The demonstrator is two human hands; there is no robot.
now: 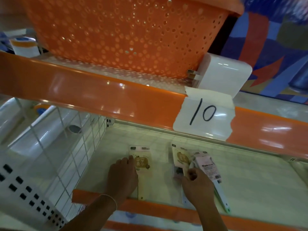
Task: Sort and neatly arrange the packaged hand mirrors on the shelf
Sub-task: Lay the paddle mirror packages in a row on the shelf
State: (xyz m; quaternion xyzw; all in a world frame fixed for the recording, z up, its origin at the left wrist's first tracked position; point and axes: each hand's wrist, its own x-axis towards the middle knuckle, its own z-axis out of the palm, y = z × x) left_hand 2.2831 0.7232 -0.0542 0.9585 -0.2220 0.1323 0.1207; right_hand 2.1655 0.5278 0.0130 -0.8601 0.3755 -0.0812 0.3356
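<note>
While a cream-carded flat packaged hand mirror (141, 165) is lying near the pale shelf's (250, 180) front edge, the left hand (122, 176) is pressing it with fingers together. The right hand (197, 185) is pinching the overlapping pink-carded mirror packs (191, 164); these should be squared parallel to that edge.

— orange basket (126, 35)?
— perforated plastic, smooth, faintly shiny.
— shelf edge strip (93, 95)?
— glossy orange plastic, mirroring the ceiling lights.
— label marked 10 (204, 114)?
— white paper, torn at the edges, under a clear glossy cover.
— divider (80, 147)?
— thin wire grid, coated white.
— packaged hand mirrors (141, 161)?
— printed card under clear shiny film.
— lower shelf (250, 177)?
— pale, smooth, matt.
— rolls on the left (48, 130)?
— glossy white plastic film.
</note>
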